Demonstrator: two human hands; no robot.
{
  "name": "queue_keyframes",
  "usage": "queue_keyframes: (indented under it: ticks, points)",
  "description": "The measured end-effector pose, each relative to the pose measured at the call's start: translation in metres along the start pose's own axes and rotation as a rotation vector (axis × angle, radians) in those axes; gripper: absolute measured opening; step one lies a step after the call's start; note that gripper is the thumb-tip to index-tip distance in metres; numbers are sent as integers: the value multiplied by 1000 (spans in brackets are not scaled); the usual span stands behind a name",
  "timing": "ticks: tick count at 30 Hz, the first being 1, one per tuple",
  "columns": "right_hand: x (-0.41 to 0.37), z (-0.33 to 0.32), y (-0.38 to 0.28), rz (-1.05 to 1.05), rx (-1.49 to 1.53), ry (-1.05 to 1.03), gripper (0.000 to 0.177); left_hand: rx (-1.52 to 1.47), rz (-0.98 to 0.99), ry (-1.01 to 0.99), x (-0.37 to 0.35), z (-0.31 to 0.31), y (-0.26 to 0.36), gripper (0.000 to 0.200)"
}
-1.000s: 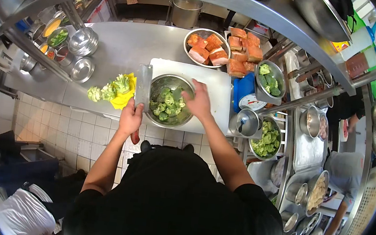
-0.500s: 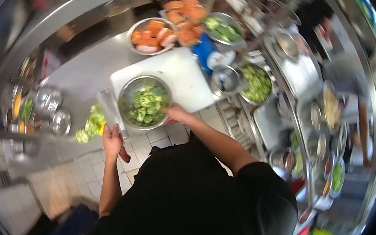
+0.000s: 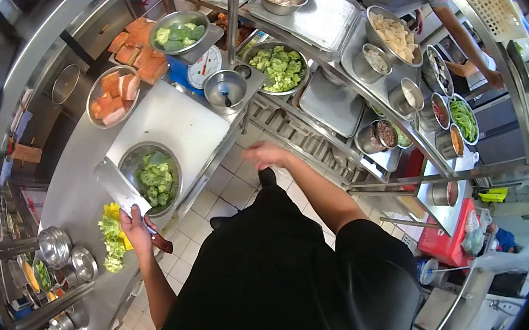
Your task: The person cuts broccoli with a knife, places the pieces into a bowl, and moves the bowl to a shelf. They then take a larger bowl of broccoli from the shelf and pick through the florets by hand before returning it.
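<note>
My left hand (image 3: pixel 135 228) grips a wide cleaver (image 3: pixel 120 186) near where its blade meets the wooden handle, and the blade reaches over the left rim of a metal bowl. Cut broccoli (image 3: pixel 155 179) fills part of that bowl (image 3: pixel 129 161), which sits on the near end of a white cutting board (image 3: pixel 175 119). Beside the cleaver, at the counter's edge, lie pale green trimmings (image 3: pixel 113 245) with something yellow. Away from the board, over the tiled floor, my right hand (image 3: pixel 265 155) is held in the air with its fingers apart and nothing in it.
Behind the board are a bowl of orange-pink fish pieces (image 3: pixel 113 97), a broccoli bowl (image 3: pixel 178 31), a blue scale (image 3: pixel 204 67) and an empty metal bowl (image 3: pixel 225 89). Shelves at the right hold trays and food containers. A co-worker's arm (image 3: pixel 465 38) shows at the upper right.
The view has turned to the right. My right hand has left the broccoli bowl's rim and is now out over the floor. The cleaver stays in my left hand.
</note>
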State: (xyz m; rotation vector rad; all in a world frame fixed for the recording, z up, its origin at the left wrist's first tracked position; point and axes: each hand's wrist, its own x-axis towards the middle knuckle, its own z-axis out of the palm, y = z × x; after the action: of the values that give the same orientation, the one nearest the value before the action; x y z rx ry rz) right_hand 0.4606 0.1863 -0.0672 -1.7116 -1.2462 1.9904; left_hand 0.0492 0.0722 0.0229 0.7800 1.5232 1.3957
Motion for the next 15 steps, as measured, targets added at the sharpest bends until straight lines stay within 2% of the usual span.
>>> queue_keyframes:
  ticks: [1, 3, 5, 8, 9, 11, 15]
  points:
    - [7, -28, 19, 20, -21, 165, 54, -39, -9, -22, -4, 11, 1, 16]
    - [18, -79, 55, 45, -110, 484, 53, -86, -32, -33, -11, 34, -8, 16]
    - [20, -123, 73, 97, -30, 541, 61, -92, -75, -96, -19, 62, -17, 18]
    - [74, -186, 140, 90, -37, 785, 69, -137, -143, -173, -34, 121, -27, 23]
    - [54, -188, 118, 63, -47, 852, 69, -163, -194, -203, -33, 135, -41, 24]
    - [63, -217, 118, -3, -115, 782, 69, -190, -259, -233, -25, 161, -77, 26]
    - [90, -265, 89, -58, -158, 742, 64, -278, -217, -131, 8, 200, -114, 19]
